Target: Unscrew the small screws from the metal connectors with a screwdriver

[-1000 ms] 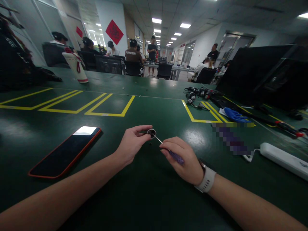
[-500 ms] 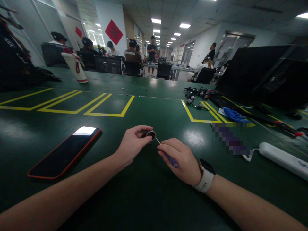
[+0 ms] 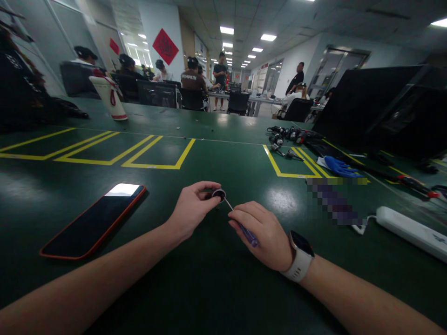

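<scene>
My left hand (image 3: pixel 192 209) pinches a small round dark part with a pale rim (image 3: pixel 219 194) just above the green table (image 3: pixel 216 284). My right hand (image 3: pixel 261 232), with a white-strapped watch (image 3: pixel 301 258) on its wrist, is closed round a thin screwdriver with a purple handle (image 3: pixel 248 235). The metal tip of the screwdriver reaches up to the round part and touches it. Both forearms rest low over the table's near edge.
A phone in a red case (image 3: pixel 96 218) lies to the left. A white power strip (image 3: pixel 412 230) lies to the right, with a blue glove (image 3: pixel 340 167), dark small parts (image 3: pixel 286 137) and black monitors (image 3: pixel 377 107) behind. A white cup (image 3: pixel 110 97) stands far left. Several people sit beyond.
My right hand has rolled slightly, so the watch face now shows and the purple handle points lower. The round part has tilted a little in my left fingers.
</scene>
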`<state>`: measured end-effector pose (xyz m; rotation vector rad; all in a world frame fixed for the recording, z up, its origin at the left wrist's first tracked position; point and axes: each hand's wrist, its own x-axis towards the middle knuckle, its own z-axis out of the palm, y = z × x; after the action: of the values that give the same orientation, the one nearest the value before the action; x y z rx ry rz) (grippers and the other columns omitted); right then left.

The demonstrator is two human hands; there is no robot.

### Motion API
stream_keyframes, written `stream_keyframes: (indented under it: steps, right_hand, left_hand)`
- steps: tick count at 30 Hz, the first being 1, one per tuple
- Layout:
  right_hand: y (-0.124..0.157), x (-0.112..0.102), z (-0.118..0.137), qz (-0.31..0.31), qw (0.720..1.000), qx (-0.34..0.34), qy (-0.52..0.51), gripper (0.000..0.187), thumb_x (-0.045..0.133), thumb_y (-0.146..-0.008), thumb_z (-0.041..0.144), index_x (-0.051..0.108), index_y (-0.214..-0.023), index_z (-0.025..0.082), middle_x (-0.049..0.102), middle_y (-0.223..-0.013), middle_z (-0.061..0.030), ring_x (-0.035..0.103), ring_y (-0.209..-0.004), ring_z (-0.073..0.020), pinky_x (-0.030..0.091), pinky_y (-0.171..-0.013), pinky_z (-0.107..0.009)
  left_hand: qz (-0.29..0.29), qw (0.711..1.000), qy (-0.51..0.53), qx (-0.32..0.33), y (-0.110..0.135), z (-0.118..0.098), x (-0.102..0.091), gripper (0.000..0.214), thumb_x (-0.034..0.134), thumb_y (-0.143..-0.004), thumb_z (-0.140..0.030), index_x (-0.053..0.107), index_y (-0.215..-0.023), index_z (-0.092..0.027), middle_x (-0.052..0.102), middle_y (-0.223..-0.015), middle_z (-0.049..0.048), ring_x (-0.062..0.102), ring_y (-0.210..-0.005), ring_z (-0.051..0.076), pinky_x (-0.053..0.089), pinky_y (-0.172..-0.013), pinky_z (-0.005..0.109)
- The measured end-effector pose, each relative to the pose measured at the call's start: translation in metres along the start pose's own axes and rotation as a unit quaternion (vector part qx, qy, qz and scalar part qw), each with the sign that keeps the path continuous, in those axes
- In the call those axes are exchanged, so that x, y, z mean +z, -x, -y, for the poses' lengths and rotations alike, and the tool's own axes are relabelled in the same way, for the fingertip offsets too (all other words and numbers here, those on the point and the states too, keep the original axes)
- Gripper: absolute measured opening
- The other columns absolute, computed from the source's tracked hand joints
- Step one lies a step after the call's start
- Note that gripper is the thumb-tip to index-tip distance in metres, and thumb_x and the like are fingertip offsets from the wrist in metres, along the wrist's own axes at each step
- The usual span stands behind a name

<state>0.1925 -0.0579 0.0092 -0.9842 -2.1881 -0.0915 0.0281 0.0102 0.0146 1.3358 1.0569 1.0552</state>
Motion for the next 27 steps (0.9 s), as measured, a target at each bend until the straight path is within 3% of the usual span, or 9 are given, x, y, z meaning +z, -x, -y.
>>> stream_keyframes:
  steps: [17,27]
  right_hand:
    - [0.0004,-0.0004,0.0006,-0.007,1.0,-0.003,0.002,0.014,0.047,-0.088,0.016,0.06,-0.095,0.013,0.066,-0.088,-0.01,0.058,-0.078,-0.0184,0.051,-0.066,-0.032]
    - [-0.0001,0.0001,0.0023,-0.002,1.0,-0.014,0.002,0.014,0.048,-0.088,0.015,0.06,-0.095,0.011,0.065,-0.088,-0.0108,0.058,-0.077,-0.0183,0.05,-0.066,-0.031]
  left_hand:
    - [0.009,1.0,-0.006,-0.001,0.0021,-0.0037,0.0007,0.031,0.07,-0.066,-0.015,0.064,-0.096,-0.014,0.073,-0.09,0.0048,0.068,-0.086,0.018,0.052,-0.083,0.033]
    - [-0.016,1.0,-0.01,0.012,-0.0008,-0.0008,0.0012,0.023,0.07,-0.065,-0.015,0.065,-0.087,-0.013,0.072,-0.081,0.0032,0.068,-0.077,0.016,0.053,-0.075,0.03]
